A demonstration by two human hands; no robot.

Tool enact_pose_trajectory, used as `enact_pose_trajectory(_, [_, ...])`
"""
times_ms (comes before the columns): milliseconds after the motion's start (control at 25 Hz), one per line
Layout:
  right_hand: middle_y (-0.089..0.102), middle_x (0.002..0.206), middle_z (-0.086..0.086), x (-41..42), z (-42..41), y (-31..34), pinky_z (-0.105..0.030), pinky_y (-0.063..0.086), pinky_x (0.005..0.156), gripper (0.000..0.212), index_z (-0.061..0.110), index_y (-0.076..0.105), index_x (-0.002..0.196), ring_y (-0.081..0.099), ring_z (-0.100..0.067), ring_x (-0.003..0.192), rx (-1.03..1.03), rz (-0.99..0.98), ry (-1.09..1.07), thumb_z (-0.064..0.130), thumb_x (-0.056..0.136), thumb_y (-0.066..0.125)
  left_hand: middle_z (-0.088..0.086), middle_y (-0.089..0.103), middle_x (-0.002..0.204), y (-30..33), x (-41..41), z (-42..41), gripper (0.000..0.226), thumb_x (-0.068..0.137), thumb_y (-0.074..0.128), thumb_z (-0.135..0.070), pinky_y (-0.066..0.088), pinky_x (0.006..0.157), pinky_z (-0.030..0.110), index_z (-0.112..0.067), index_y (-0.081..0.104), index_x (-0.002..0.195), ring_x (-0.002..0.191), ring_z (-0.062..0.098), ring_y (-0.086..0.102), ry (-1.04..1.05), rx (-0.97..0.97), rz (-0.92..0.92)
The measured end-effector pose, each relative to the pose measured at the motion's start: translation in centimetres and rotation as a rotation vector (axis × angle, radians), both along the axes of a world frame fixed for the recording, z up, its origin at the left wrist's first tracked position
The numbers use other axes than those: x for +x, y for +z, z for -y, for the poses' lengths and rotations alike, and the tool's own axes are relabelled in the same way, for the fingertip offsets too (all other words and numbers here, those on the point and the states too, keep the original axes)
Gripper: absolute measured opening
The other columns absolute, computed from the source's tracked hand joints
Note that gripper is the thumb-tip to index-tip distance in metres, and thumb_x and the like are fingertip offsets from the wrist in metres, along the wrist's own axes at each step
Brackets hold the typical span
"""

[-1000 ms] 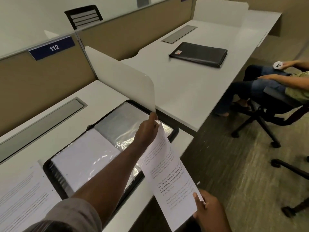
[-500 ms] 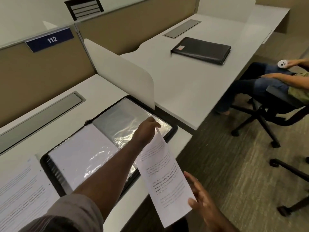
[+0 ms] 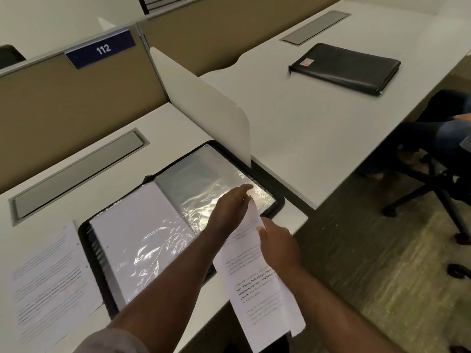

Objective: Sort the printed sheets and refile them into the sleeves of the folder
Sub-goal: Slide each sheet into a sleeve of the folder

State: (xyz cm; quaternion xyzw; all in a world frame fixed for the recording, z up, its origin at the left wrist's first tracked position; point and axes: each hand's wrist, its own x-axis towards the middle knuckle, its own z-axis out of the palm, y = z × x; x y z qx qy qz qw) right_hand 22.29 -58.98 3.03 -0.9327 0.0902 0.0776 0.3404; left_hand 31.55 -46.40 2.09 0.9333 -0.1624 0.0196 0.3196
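Note:
An open black zip folder (image 3: pixel 277 200) lies on the white desk, its clear plastic sleeves spread flat. The left sleeve (image 3: pixel 137 233) holds a white sheet; the right sleeve (image 3: pixel 204 184) looks glossy and grey. My left hand (image 3: pixel 230 207) pinches the top end of a printed sheet (image 3: pixel 257 289) over the right sleeve's near corner. The sheet hangs down past the desk's front edge. My right hand (image 3: pixel 279 244) rests on the sheet's upper part, fingers curled at its edge. Another printed sheet (image 3: pixel 48 284) lies flat on the desk left of the folder.
A white divider panel (image 3: pixel 204 105) stands just behind the folder. On the neighbouring desk lies a shut black folder (image 3: pixel 346 68). A seated person's legs (image 3: pixel 433 133) and an office chair's base (image 3: pixel 433 197) are at the right. A grey cable tray lid (image 3: pixel 76 171) runs along the desk's back.
My right hand has left the sheet's bottom corner and moved up to its upper part, close to my left hand. The sheet's top has moved down toward the right sleeve.

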Motion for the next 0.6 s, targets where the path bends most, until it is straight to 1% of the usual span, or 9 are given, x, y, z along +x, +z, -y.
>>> enact_pose_trajectory(40, [0.068, 0.107, 0.005, 0.9, -0.1, 0.2, -0.021, 0.049, 0.075, 0.028, 0.025, 0.055, 0.115, 0.067, -0.012, 0.093, -0.068, 0.012, 0.021, 0.042, 0.101, 0.038, 0.007, 0.068, 0.117, 0.2, -0.4, 0.1, 0.035, 0.098, 0.054, -0.012, 0.054, 0.083, 0.028, -0.016, 0.055, 0.133, 0.100, 0.020, 0.066, 0.016, -0.016, 0.021])
enact_pose_trajectory(120, [0.067, 0.103, 0.003, 2.6, -0.1, 0.7, -0.023, 0.050, 0.075, 0.030, 0.022, 0.054, 0.111, 0.066, -0.013, 0.088, -0.176, 0.031, 0.066, 0.042, 0.102, 0.035, 0.009, 0.070, 0.108, 0.5, -1.1, 0.4, 0.035, 0.097, 0.056, -0.012, 0.055, 0.077, 0.030, -0.014, 0.054, 0.132, 0.093, 0.022, 0.067, 0.027, -0.005, 0.083])
enact_pose_trajectory(200, [0.067, 0.103, 0.001, 3.5, 0.0, 1.2, -0.024, 0.050, 0.076, 0.028, 0.020, 0.055, 0.113, 0.067, -0.014, 0.087, -0.257, 0.031, 0.128, 0.040, 0.102, 0.038, 0.011, 0.072, 0.100, 0.8, -1.3, 0.7, 0.036, 0.094, 0.059, -0.008, 0.057, 0.071, 0.033, -0.010, 0.055, 0.130, 0.085, 0.025, 0.068, 0.038, 0.004, 0.143])
enact_pose_trajectory(320, [0.066, 0.105, 0.001, 4.0, 0.2, 1.8, -0.024, 0.048, 0.074, 0.025, 0.020, 0.054, 0.116, 0.066, -0.014, 0.087, -0.349, -0.024, 0.208, 0.036, 0.099, 0.045, 0.011, 0.072, 0.096, 1.0, -0.8, 0.7, 0.038, 0.094, 0.060, -0.009, 0.052, 0.067, 0.027, -0.010, 0.053, 0.131, 0.081, 0.024, 0.068, 0.111, -0.016, 0.148])
enact_pose_trajectory(400, [0.065, 0.108, 0.000, 4.3, 0.2, 1.8, -0.024, 0.046, 0.073, 0.026, 0.019, 0.052, 0.119, 0.065, -0.014, 0.090, -0.365, -0.049, 0.226, 0.035, 0.098, 0.047, 0.010, 0.071, 0.097, 1.2, -0.6, 0.7, 0.039, 0.095, 0.060, -0.011, 0.049, 0.068, 0.025, -0.011, 0.051, 0.133, 0.082, 0.024, 0.068, 0.132, -0.020, 0.138])
enact_pose_trajectory(520, [0.064, 0.112, 0.000, 5.4, -0.3, 1.9, -0.029, 0.050, 0.078, 0.031, 0.019, 0.047, 0.125, 0.065, -0.018, 0.096, -0.295, 0.023, 0.192, 0.034, 0.098, 0.050, 0.011, 0.071, 0.099, 1.2, -1.1, 0.9, 0.039, 0.094, 0.061, -0.010, 0.049, 0.069, 0.026, -0.009, 0.051, 0.132, 0.085, 0.025, 0.068, 0.088, -0.020, 0.145])
enact_pose_trajectory(600, [0.066, 0.109, -0.001, 6.0, -0.5, 1.9, -0.029, 0.050, 0.078, 0.028, 0.019, 0.050, 0.123, 0.065, -0.017, 0.095, -0.276, 0.056, 0.182, 0.032, 0.098, 0.049, 0.011, 0.071, 0.100, 1.2, -1.1, 1.0, 0.038, 0.094, 0.061, -0.010, 0.049, 0.070, 0.027, -0.010, 0.052, 0.131, 0.088, 0.025, 0.068, 0.104, -0.026, 0.134])
